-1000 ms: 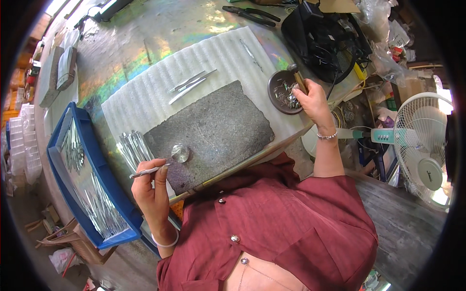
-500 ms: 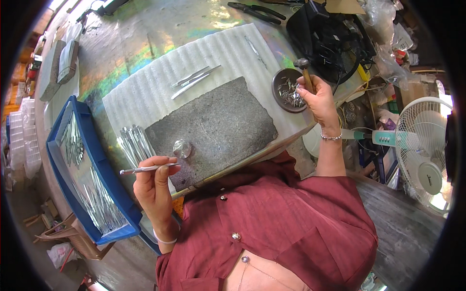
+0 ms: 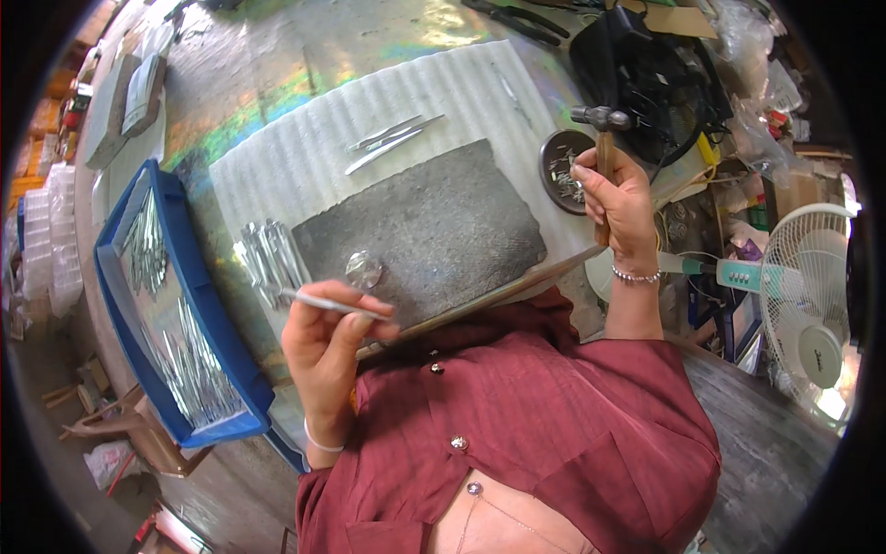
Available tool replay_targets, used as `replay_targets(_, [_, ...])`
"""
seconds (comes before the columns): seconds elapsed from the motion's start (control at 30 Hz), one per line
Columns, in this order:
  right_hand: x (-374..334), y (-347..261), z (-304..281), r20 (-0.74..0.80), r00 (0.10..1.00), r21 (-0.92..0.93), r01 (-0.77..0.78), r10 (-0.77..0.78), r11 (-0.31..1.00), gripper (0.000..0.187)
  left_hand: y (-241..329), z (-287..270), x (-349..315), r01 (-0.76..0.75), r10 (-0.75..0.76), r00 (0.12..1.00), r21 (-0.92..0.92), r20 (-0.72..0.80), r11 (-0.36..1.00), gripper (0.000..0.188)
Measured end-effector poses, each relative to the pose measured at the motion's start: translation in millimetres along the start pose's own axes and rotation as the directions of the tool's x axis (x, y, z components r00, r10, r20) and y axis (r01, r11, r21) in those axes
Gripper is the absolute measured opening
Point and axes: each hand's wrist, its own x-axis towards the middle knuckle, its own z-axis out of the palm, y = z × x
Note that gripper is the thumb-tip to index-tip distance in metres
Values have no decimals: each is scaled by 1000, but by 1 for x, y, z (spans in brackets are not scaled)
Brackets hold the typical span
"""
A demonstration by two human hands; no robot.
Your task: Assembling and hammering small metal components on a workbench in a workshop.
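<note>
Now, item by item. Right hand point(image 3: 626, 203): fingers wrapped round the handle of a hammer point(image 3: 604, 152), thumb along it; hammer shifted off the dark bowl point(image 3: 547, 166) of small metal pieces to just beyond its right side, handle now showing below the fist. Left hand point(image 3: 318, 346): thumb and fingers pinched, no gap, on a slim silvery rod point(image 3: 337, 306); moved rightward, the rod now overlapping in view the near left part of the grey slab point(image 3: 434, 222). Contact between rod and slab: cannot tell. Clear round piece point(image 3: 364, 270): on the slab, unmoved, untouched. Bundle of rods point(image 3: 268, 263): left of the slab. Bearing on the work: each hand occupied, hammer clear of the bowl.
</note>
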Motion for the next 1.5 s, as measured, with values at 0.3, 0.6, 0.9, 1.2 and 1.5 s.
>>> replay_targets(0.3, [-58, -21, 98, 432, 898, 165, -167, 81, 972, 9, -28, 10, 20, 322, -167, 944, -672, 286, 667, 16])
replay_targets(0.6, [-65, -17, 138, 548, 826, 20, 146, -133, 989, 13, -30, 9, 15, 394, -267, 917, -766, 295, 507, 16])
replay_targets(0.9, [-62, -9, 140, 529, 810, -120, 366, -252, 923, 11, -34, 8, 16, 409, -278, 909, -784, 310, 466, 17])
replay_targets(1.2, [-57, 5, 151, 506, 608, -208, 775, -612, 597, 24, -38, 6, 16, 360, -307, 924, -788, 227, 500, 16])
replay_targets(1.5, [-40, 2, 132, 495, 869, -389, 200, 20, 899, 25, -27, -33, 14, 147, -183, 983, -696, 22, 703, 13])
